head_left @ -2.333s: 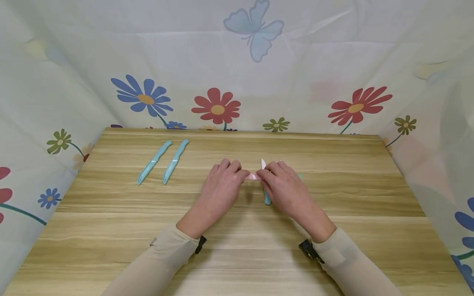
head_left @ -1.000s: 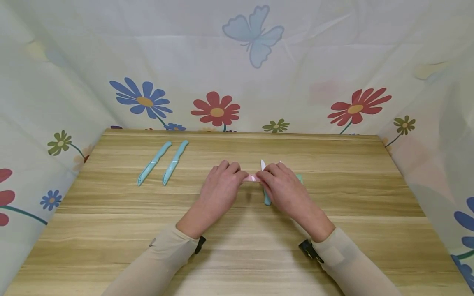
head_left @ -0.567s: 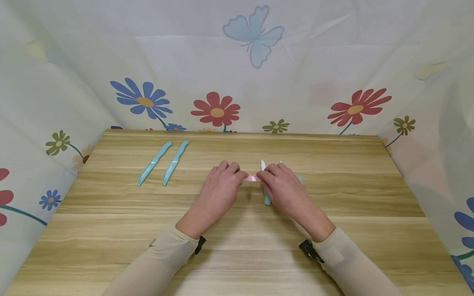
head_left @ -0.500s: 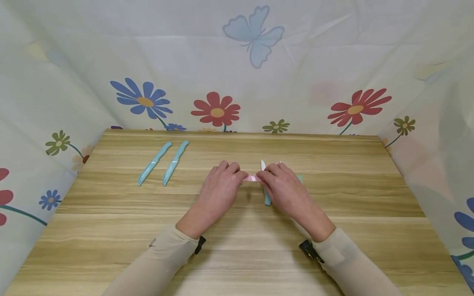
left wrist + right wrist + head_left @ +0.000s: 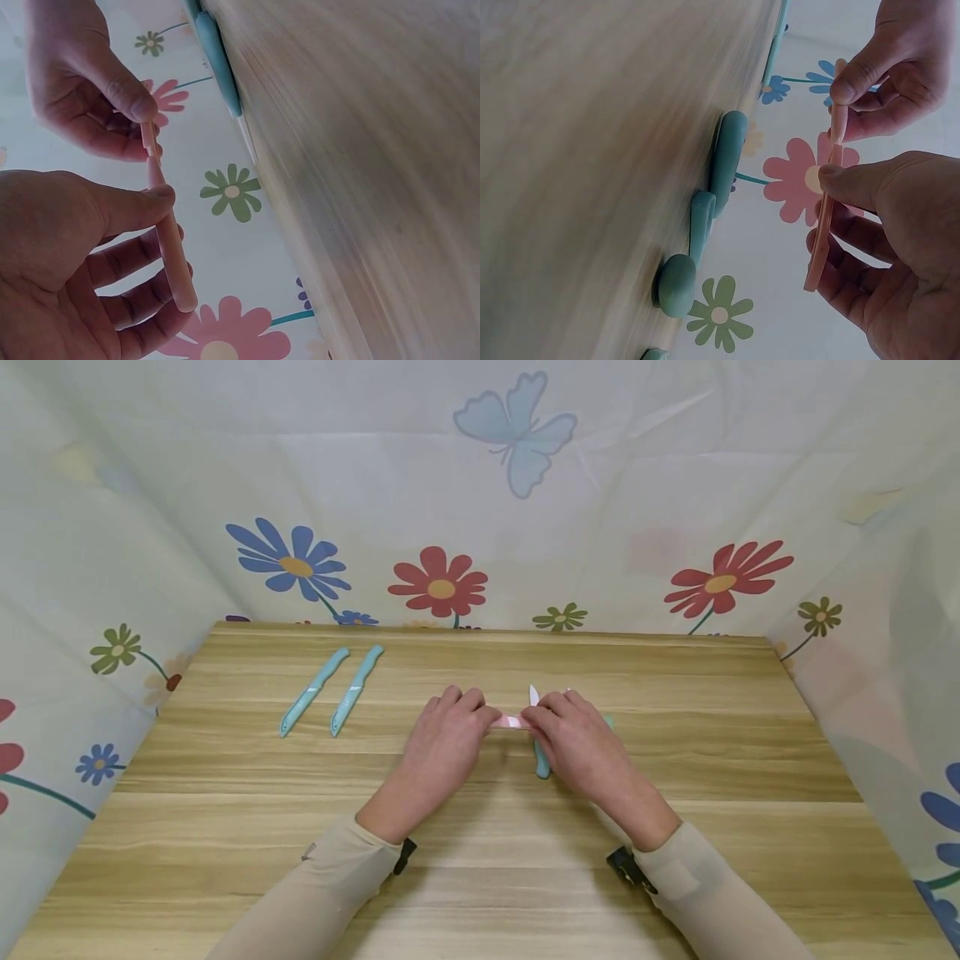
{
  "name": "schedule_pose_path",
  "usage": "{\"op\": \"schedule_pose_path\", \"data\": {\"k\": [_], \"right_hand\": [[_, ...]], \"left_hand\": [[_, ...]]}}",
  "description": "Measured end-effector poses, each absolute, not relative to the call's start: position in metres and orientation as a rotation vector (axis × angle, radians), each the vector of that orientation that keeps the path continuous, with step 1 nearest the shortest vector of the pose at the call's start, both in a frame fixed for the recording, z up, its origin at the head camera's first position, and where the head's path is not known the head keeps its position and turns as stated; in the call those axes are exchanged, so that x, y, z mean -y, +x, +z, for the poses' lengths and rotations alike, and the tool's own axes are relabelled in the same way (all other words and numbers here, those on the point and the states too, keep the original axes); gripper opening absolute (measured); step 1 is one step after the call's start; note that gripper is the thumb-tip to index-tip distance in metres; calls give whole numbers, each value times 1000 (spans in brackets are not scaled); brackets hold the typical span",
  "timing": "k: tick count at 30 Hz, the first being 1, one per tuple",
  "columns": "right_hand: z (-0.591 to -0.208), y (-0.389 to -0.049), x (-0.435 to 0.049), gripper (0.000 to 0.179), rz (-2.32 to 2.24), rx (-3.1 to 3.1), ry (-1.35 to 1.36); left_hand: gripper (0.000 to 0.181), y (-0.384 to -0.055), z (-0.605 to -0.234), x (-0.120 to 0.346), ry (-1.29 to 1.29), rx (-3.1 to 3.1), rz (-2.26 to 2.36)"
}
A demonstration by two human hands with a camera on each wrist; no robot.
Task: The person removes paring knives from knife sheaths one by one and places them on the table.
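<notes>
pale flowered cloth [image 5: 622, 502] stands just behind the far edge of the wooden table [image 5: 480, 893] and rises along both sides. a pink knife [image 5: 513, 722] is held crosswise above the wood, about midway between the side edges. the left hand [image 5: 448, 735] pinches its rounded handle and the right hand [image 5: 581, 739] its flat cover, a narrow gap between the two hands. below the right hand lies a turquoise knife [image 5: 542, 762], its white blade toward the far edge; a green piece [image 5: 610, 722] shows just right of that hand, mostly hidden. left of the grip, well apart, a sheathed knife [image 5: 357, 690] and a second sheathed knife [image 5: 314, 692] slant side by side. wood runs well out right of the grip, and nearward between the sleeves [image 5: 337, 868]; the far edge is closer.
</notes>
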State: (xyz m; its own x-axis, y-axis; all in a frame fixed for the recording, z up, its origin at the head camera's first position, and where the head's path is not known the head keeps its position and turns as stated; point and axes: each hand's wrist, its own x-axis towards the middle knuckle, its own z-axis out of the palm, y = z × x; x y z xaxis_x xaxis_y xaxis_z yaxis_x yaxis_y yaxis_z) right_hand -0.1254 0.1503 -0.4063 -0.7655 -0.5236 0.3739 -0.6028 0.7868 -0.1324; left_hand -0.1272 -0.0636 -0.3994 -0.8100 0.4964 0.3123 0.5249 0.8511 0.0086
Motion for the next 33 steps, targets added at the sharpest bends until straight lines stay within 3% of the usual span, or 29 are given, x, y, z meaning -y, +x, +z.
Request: {"op": "schedule_pose_path", "data": {"k": [33], "right_hand": [[-408, -128, -153, 19, 354, 2623, 884]], "left_hand": [[20, -129, -399, 67, -749, 2737, -187]]}}
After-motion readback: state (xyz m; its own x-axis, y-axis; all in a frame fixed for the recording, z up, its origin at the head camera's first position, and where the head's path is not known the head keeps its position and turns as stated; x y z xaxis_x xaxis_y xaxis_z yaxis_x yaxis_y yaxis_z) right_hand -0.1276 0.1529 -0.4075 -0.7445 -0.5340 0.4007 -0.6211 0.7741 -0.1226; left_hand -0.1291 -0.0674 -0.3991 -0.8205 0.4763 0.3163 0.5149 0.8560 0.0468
